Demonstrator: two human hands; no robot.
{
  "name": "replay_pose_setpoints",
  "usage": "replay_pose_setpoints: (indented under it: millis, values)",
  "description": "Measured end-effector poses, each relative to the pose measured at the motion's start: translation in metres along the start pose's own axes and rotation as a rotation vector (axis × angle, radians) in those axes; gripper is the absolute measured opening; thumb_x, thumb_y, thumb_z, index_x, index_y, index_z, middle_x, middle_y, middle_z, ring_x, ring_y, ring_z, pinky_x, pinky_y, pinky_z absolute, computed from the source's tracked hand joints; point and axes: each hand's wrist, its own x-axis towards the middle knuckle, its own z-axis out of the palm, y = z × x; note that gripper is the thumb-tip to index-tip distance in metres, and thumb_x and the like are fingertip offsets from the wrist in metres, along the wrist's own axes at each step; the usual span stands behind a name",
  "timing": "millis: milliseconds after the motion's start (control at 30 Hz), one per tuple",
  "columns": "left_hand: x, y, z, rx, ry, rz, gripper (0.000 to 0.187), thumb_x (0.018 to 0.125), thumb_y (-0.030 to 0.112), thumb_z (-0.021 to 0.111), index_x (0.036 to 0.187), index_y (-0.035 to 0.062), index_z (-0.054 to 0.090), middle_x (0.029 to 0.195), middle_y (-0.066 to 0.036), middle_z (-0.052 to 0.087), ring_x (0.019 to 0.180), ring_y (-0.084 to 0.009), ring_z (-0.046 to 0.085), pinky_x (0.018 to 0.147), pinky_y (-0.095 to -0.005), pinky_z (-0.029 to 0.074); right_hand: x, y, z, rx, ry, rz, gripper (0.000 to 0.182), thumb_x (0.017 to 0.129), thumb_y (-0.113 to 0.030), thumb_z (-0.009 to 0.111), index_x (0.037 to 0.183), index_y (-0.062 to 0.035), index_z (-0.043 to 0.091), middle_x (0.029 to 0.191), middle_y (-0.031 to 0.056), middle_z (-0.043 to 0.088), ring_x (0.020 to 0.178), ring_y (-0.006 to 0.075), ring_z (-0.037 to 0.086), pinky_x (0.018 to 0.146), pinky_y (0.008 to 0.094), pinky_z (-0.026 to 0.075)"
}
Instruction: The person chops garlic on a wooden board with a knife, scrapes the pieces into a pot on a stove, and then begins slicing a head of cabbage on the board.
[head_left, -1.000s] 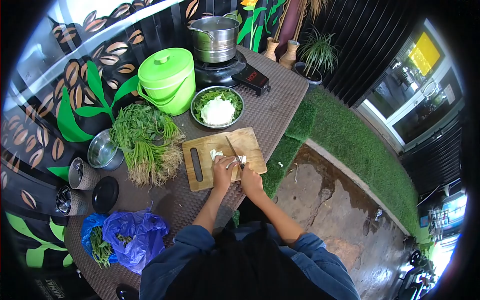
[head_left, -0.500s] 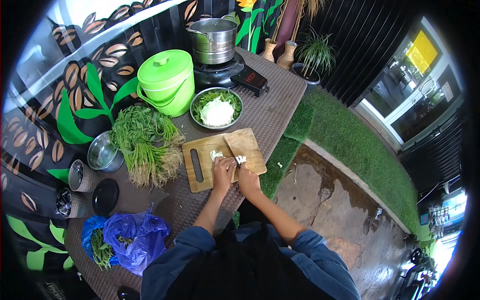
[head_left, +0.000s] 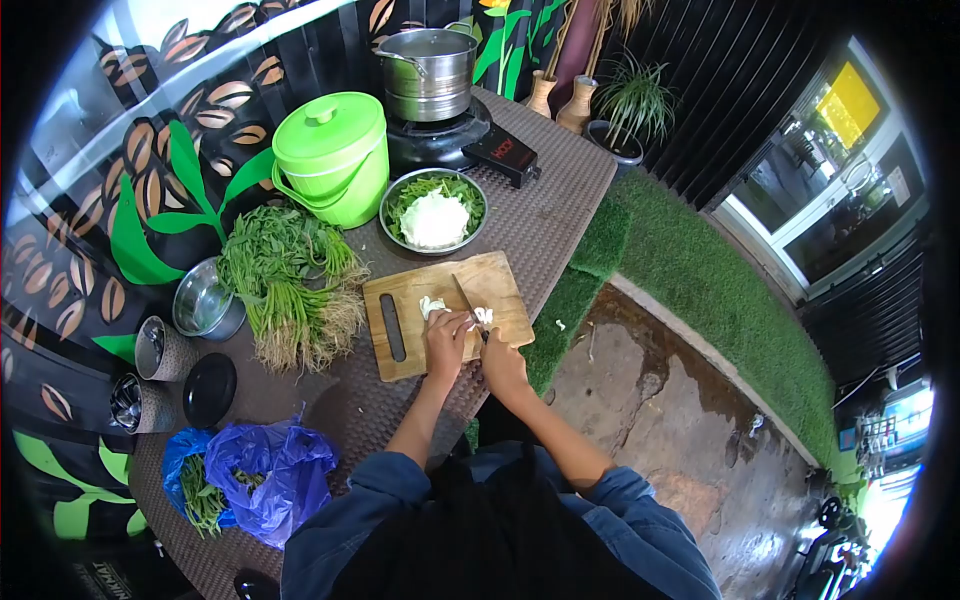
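Note:
My right hand [head_left: 504,366] is wrapped round the handle of a knife [head_left: 464,297], whose blade points away from me over the wooden cutting board [head_left: 505,285]. Just left of the blade, the bent fingers of my left hand [head_left: 445,342] press on a pale vegetable, mostly hidden under them. White slices [head_left: 430,305] of it show beyond my left fingertips. More white bits [head_left: 484,315] lie to the right of the blade, close to my right hand. Beyond the board stands a metal bowl [head_left: 388,228] with green leaves and a white shredded heap [head_left: 437,220].
Left of the board lies a bunch of rooted greens [head_left: 295,290], beside a metal bowl [head_left: 208,302]. A lidded green bucket [head_left: 335,160] and a pot [head_left: 428,85] on a stove [head_left: 430,150] stand behind. Blue plastic bags [head_left: 275,475] sit front left. The table edge [head_left: 562,275] runs along the right.
The knife and my right hand have shifted slightly to the right and toward me, away from my left fingers. My left hand stays in nearly the same place.

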Motion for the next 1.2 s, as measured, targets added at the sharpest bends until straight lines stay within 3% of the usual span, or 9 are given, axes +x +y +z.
replay_pose_setpoints:
  millis: [200, 400, 500, 567, 667, 767, 1000, 1133, 1200]
  values:
    - [0.001, 0.000, -0.001, 0.018, 0.007, 0.041, 0.018, 0.074, 0.002, 0.071, 0.092, -0.0005, 0.072, 0.088, -0.012, 0.068, 0.088, -0.0287, 0.057, 0.078, -0.0378, 0.048, 0.018, 0.007, 0.023, -0.116, 0.228, -0.117, 0.021, 0.089, -0.014, 0.053, 0.098, 0.0030, 0.046, 0.075, 0.0209, 0.066, 0.061, 0.0326, 0.068, 0.050, 0.0376, 0.056]
    - [-0.001, 0.013, -0.005, 0.036, 0.033, -0.162, 0.017, 0.074, 0.003, 0.072, 0.091, 0.0013, 0.072, 0.088, -0.012, 0.068, 0.087, -0.0281, 0.059, 0.077, -0.0380, 0.049, 0.031, 0.015, -0.007, -0.141, 0.124, -0.260, 0.020, 0.089, -0.015, 0.053, 0.098, 0.0028, 0.048, 0.072, 0.0171, 0.067, 0.064, 0.0336, 0.069, 0.054, 0.0405, 0.056]
    - [-0.002, 0.004, -0.003, 0.027, 0.014, -0.102, 0.018, 0.074, 0.006, 0.072, 0.091, 0.0020, 0.072, 0.091, -0.010, 0.069, 0.085, -0.0267, 0.059, 0.076, -0.0373, 0.049, 0.016, 0.006, -0.025, -0.149, -0.023, -0.269, 0.024, 0.089, -0.016, 0.052, 0.098, 0.0053, 0.046, 0.078, 0.0244, 0.065, 0.076, 0.0412, 0.067, 0.064, 0.0467, 0.056]
    - [-0.001, 0.000, -0.001, 0.014, 0.002, -0.048, 0.016, 0.075, 0.006, 0.071, 0.090, 0.0022, 0.073, 0.091, -0.010, 0.070, 0.086, -0.0264, 0.059, 0.077, -0.0367, 0.050, 0.007, -0.003, -0.017, 0.006, -0.008, -0.017, 0.021, 0.089, -0.014, 0.052, 0.098, 0.0046, 0.046, 0.077, 0.0238, 0.065, 0.076, 0.0408, 0.067, 0.063, 0.0455, 0.056]
    - [0.000, 0.002, -0.003, 0.042, 0.006, -0.004, 0.014, 0.076, 0.004, 0.071, 0.089, 0.0000, 0.072, 0.089, -0.012, 0.070, 0.087, -0.0273, 0.059, 0.077, -0.0368, 0.050, 0.006, -0.004, 0.005, -0.082, 0.143, -0.053, 0.020, 0.090, -0.017, 0.051, 0.096, 0.0016, 0.048, 0.074, 0.0183, 0.066, 0.070, 0.0360, 0.069, 0.061, 0.0419, 0.057]
    - [-0.001, 0.000, -0.003, 0.025, 0.008, 0.013, 0.014, 0.076, 0.003, 0.070, 0.089, -0.0004, 0.072, 0.090, -0.011, 0.070, 0.089, -0.0271, 0.059, 0.078, -0.0369, 0.050, 0.020, 0.006, 0.026, -0.148, 0.222, -0.158, 0.024, 0.090, -0.015, 0.051, 0.102, 0.0040, 0.044, 0.077, 0.0222, 0.066, 0.076, 0.0387, 0.068, 0.061, 0.0435, 0.057]
    - [-0.003, -0.004, -0.001, 0.028, 0.014, 0.046, 0.016, 0.076, 0.004, 0.069, 0.092, -0.0001, 0.072, 0.090, -0.011, 0.070, 0.089, -0.0270, 0.059, 0.079, -0.0369, 0.049, 0.032, 0.013, -0.010, -0.050, 0.012, -0.241, 0.030, 0.092, -0.024, 0.052, 0.105, 0.0030, 0.045, 0.078, 0.0235, 0.065, 0.073, 0.0405, 0.067, 0.061, 0.0465, 0.056]
    - [-0.002, -0.002, -0.002, 0.053, 0.034, 0.036, 0.014, 0.077, 0.004, 0.070, 0.090, 0.0015, 0.073, 0.088, -0.010, 0.068, 0.087, -0.0266, 0.059, 0.078, -0.0370, 0.049, 0.013, 0.006, 0.008, 0.024, 0.057, -0.023, 0.027, 0.092, -0.023, 0.051, 0.100, 0.0018, 0.045, 0.077, 0.0239, 0.065, 0.072, 0.0409, 0.067, 0.061, 0.0486, 0.055]
    - [-0.003, -0.003, -0.003, 0.046, 0.043, 0.037, 0.014, 0.076, 0.004, 0.070, 0.090, 0.0019, 0.073, 0.087, -0.010, 0.067, 0.087, -0.0265, 0.059, 0.077, -0.0369, 0.049, 0.011, 0.007, 0.025, -0.034, 0.180, -0.082, 0.026, 0.092, -0.022, 0.050, 0.100, 0.0019, 0.045, 0.076, 0.0240, 0.065, 0.072, 0.0411, 0.067, 0.061, 0.0486, 0.055]
